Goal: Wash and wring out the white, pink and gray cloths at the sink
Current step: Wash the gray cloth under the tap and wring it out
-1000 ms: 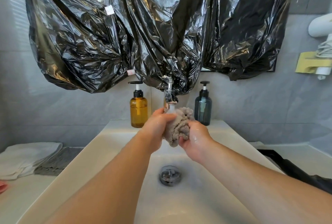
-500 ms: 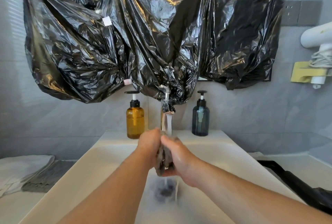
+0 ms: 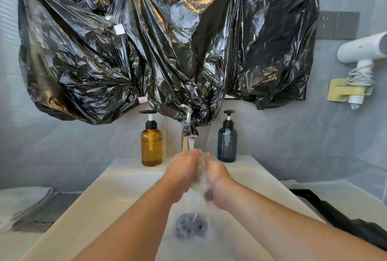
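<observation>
Over the white sink [image 3: 109, 202], my left hand [image 3: 183, 171] and my right hand [image 3: 215, 181] both grip a bunched gray cloth [image 3: 202, 166] between them, right under the tap [image 3: 189, 129]. Water runs from the tap onto the cloth and streams down toward the drain [image 3: 189, 226]. Most of the cloth is hidden inside my fists and blurred by the water. A folded white cloth [image 3: 18, 202] lies on the counter at the left, on top of another gray cloth [image 3: 46, 212].
An amber pump bottle [image 3: 151, 145] and a dark blue pump bottle [image 3: 227, 143] flank the tap. Black plastic sheeting [image 3: 163, 40] covers the wall above. A white hair dryer [image 3: 364, 53] hangs at right. A dark object [image 3: 339, 216] lies on the right counter.
The tap has started running onto the cloth. My hands closed tighter round the cloth and squeeze it under the stream; the view tilted upward.
</observation>
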Demonstrator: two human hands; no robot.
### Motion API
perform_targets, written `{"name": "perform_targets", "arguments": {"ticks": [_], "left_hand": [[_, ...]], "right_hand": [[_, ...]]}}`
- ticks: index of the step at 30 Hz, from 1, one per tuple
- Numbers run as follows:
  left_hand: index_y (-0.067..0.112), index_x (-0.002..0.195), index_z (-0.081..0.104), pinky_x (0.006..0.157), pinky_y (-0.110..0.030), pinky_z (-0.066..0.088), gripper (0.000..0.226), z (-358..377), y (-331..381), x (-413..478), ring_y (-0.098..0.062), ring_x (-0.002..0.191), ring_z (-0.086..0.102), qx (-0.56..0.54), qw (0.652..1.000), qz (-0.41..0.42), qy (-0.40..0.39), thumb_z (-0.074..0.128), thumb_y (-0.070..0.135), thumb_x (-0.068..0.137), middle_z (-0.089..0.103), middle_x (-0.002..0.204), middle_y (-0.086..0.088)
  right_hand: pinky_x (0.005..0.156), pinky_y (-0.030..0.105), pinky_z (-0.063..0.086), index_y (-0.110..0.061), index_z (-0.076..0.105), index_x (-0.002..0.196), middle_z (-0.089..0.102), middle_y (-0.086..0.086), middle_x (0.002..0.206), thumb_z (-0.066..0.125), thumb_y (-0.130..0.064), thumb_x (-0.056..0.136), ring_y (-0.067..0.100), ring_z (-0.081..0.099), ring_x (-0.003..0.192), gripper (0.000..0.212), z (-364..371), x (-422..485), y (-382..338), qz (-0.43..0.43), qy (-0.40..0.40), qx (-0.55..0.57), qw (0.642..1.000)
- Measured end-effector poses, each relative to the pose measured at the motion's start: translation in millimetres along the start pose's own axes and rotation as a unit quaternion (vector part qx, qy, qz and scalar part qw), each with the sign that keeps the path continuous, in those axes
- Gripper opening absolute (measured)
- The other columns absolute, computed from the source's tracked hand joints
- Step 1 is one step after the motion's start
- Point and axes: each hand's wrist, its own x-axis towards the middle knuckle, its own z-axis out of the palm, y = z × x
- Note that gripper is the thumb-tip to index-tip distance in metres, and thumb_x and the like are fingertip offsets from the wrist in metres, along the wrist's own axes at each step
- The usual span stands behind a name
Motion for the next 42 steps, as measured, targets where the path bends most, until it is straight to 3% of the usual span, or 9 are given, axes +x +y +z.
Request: {"name": "perform_targets", "arguments": {"ticks": [6, 13, 18, 21, 24, 32, 36, 38, 42], "left_hand": [[0.006, 0.091, 0.065, 0.056, -0.026, 0.046, 0.026, -10.4, 7.5, -1.9, -0.02, 0.068, 0.06, -0.164, 0.983, -0.082, 0.007, 0.055, 0.029, 0.099, 0.065, 0.077, -0.011], [0.017, 0.112, 0.059, 0.083, -0.028, 0.054, 0.016, -6.4, 3.6, -1.3, -0.017, 0.099, 0.065, 0.107, 0.981, -0.002, 0.161, 0.055, 0.011, 0.097, 0.061, 0.107, 0.001], [0.018, 0.127, 0.052, 0.107, -0.028, 0.042, 0.061, -1.0, 1.1, -4.5, -0.016, 0.118, 0.052, 0.236, 0.971, 0.017, 0.038, 0.079, 0.047, 0.081, 0.055, 0.122, 0.001], [0.006, 0.122, 0.058, 0.086, -0.028, 0.054, 0.045, -1.5, 13.3, -5.9, -0.016, 0.096, 0.061, -0.175, 0.98, -0.095, -0.03, 0.057, 0.045, 0.098, 0.062, 0.106, -0.002], [0.011, 0.089, 0.065, 0.072, -0.037, 0.059, 0.023, -7.8, 4.7, -3.8, -0.022, 0.076, 0.067, -0.19, 0.978, -0.059, -0.057, 0.052, 0.025, 0.101, 0.069, 0.084, -0.008], [0.005, 0.108, 0.069, 0.1, -0.053, 0.051, 0.044, -18.4, -4.7, 7.3, -0.036, 0.1, 0.071, -0.325, 0.941, -0.09, -0.018, 0.061, 0.046, 0.096, 0.076, 0.1, -0.018], [0.007, 0.112, 0.055, 0.059, -0.034, 0.053, 0.027, -4.4, -5.6, 9.7, -0.022, 0.07, 0.064, -0.103, 0.994, -0.015, 0.039, 0.052, 0.03, 0.099, 0.065, 0.09, -0.013], [0.003, 0.116, 0.052, 0.066, -0.032, 0.048, 0.029, -4.9, -7.6, 9.5, -0.018, 0.079, 0.054, 0.09, 0.992, 0.062, 0.065, 0.043, 0.027, 0.103, 0.055, 0.096, -0.007], [0.003, 0.107, 0.058, 0.087, -0.05, 0.055, 0.025, -14.4, -2.4, 4.2, -0.035, 0.094, 0.063, -0.053, 0.997, 0.056, 0.03, 0.041, 0.022, 0.106, 0.059, 0.097, -0.014]], "right_hand": [[0.066, 0.029, 0.053, -0.018, 0.077, 0.1, 0.077, 0.008, 0.095, 0.051, -0.057, 0.097, 0.019, 0.068, 0.084, 0.046, -5.2, -8.1, -3.5, 0.06, -0.01, 0.046, 0.997], [0.049, 0.026, 0.05, -0.023, 0.059, 0.114, 0.067, 0.012, 0.097, 0.036, -0.053, 0.103, 0.021, 0.064, 0.073, 0.04, 21.0, -34.0, 4.0, -0.099, -0.027, -0.014, 0.995], [0.058, 0.023, 0.044, -0.025, 0.064, 0.088, 0.065, -0.002, 0.077, 0.03, -0.059, 0.103, 0.016, 0.065, 0.077, 0.05, 34.0, -8.4, 6.1, -0.098, 0.049, -0.056, 0.992], [0.057, 0.027, 0.044, -0.023, 0.065, 0.083, 0.068, 0.005, 0.08, 0.033, -0.057, 0.104, 0.025, 0.065, 0.078, 0.051, 17.4, 2.1, -0.5, -0.055, 0.063, -0.036, 0.996], [0.057, 0.03, 0.051, -0.018, 0.071, 0.099, 0.074, 0.009, 0.086, 0.036, -0.055, 0.104, 0.025, 0.068, 0.079, 0.051, 4.0, 0.2, -2.3, 0.02, 0.045, 0.033, 0.998], [0.05, 0.02, 0.046, -0.022, 0.066, 0.11, 0.074, 0.005, 0.086, 0.036, -0.055, 0.103, 0.018, 0.06, 0.07, 0.046, 5.3, 0.4, 8.5, 0.016, -0.043, 0.077, 0.996], [0.043, 0.019, 0.04, -0.021, 0.051, 0.124, 0.064, 0.011, 0.087, 0.029, -0.064, 0.101, 0.019, 0.056, 0.062, 0.054, 22.8, -5.3, 14.0, -0.05, -0.012, 0.002, 0.999], [0.046, 0.019, 0.041, -0.016, 0.056, 0.122, 0.064, 0.006, 0.085, 0.033, -0.049, 0.106, 0.015, 0.057, 0.066, 0.042, 28.5, -12.7, 10.6, -0.054, -0.004, 0.057, 0.997], [0.054, 0.021, 0.043, -0.025, 0.063, 0.106, 0.064, -0.002, 0.085, 0.034, -0.043, 0.108, 0.009, 0.059, 0.075, 0.034, 22.2, -6.1, 4.1, -0.105, 0.048, -0.009, 0.993]]}}
